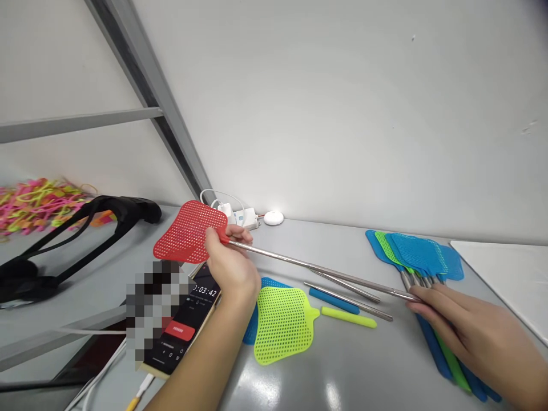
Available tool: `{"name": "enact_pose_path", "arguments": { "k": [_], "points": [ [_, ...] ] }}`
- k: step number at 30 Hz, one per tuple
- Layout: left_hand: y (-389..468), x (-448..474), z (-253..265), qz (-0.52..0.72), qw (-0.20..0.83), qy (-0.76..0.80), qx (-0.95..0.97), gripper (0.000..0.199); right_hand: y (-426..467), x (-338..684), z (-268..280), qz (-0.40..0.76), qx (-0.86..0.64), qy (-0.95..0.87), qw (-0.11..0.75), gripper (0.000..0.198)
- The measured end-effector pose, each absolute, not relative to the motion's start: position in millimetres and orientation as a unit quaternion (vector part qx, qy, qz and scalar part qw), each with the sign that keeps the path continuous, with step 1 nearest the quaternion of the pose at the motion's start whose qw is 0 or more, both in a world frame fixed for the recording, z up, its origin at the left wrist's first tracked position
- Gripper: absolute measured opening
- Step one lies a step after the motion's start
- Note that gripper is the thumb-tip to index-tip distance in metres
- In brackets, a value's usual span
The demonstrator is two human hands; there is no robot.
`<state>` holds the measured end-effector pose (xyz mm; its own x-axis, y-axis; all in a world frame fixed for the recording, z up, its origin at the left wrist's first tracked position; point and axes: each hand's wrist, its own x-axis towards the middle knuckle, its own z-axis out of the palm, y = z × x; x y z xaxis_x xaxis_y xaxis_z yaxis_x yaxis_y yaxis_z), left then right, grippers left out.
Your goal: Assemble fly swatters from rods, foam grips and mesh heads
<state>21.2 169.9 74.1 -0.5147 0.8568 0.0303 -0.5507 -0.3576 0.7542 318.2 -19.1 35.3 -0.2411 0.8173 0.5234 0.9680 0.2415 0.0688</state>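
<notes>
A red fly swatter (186,235) with a long metal telescopic rod (295,261) is stretched between my hands, above the table. My left hand (233,267) grips it at the neck, thumb against the red mesh head. My right hand (466,325) pinches the rod's far end; no coloured grip shows on that end. Below lie a yellow-green swatter head (285,325), a blue swatter head (252,326) partly under it, two loose metal rods (363,303), a blue handle grip (334,300) and a yellow-green handle grip (349,317). My right hand partly covers a stack of swatters (419,254).
Left of my left arm lies a lit phone (188,319) with a cable. Farther left are a black headset-like strap frame (115,240) and a heap of colourful strips (38,205). White chargers (246,218) sit by the wall. A white sheet (505,274) lies at right.
</notes>
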Motion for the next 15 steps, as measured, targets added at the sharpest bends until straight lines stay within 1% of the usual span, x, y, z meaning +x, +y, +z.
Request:
{"name": "enact_pose_path", "arguments": {
  "k": [4,8,12,15],
  "points": [
    [165.8,23.5,71.4,0.777,0.463,0.357,0.234,0.041,-18.8,316.3,33.0,-0.201,-0.577,-0.769,0.186,0.026],
    [164.2,25.5,68.2,0.773,0.471,0.348,0.245,0.046,-21.2,319.8,37.2,-0.233,-0.575,-0.763,0.181,0.023],
    [155.7,35.2,60.5,0.757,0.483,0.354,0.264,0.046,-24.9,321.9,47.8,-0.254,-0.582,-0.753,0.175,0.028],
    [128.2,55.8,57.1,0.732,0.502,0.357,0.292,0.043,-25.9,309.3,50.7,-0.224,-0.565,-0.769,0.2,0.026]
  ]
}}
